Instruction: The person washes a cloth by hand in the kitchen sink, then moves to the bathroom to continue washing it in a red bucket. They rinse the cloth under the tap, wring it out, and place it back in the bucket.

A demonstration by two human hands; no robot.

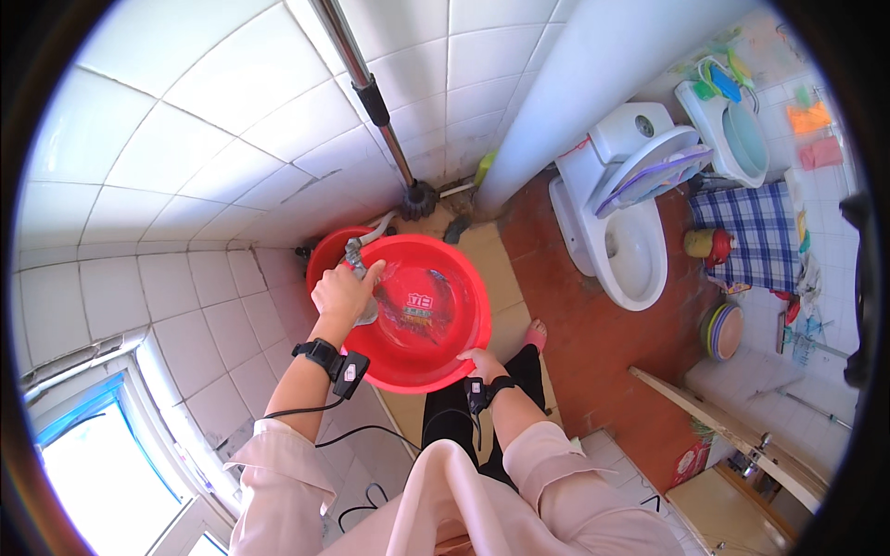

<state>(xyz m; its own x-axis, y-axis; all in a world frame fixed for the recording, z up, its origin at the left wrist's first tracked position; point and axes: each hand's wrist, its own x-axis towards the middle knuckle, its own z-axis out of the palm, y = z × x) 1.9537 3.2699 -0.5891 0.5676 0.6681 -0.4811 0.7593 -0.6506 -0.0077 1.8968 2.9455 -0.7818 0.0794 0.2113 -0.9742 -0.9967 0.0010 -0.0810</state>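
Note:
A large red plastic basin (462, 278) with print on its bottom is in front of me, with what looks like a little water in it. My right hand (483, 365) grips its near right rim. My left hand (344, 292) is closed around a clear plastic bottle (367, 311) at the basin's left edge, just below a metal tap (354, 254). A pale hose runs from beside the tap. A second red basin (325, 254) is partly hidden behind the first.
A plunger-like tool with a metal pole (396, 149) leans in the corner. A thick white pipe (549, 104) stands beside it. To the right are a white toilet (643, 278), a washbasin (726, 139), stacked basins (726, 332) and a door (730, 427). A window (111, 459) is at lower left.

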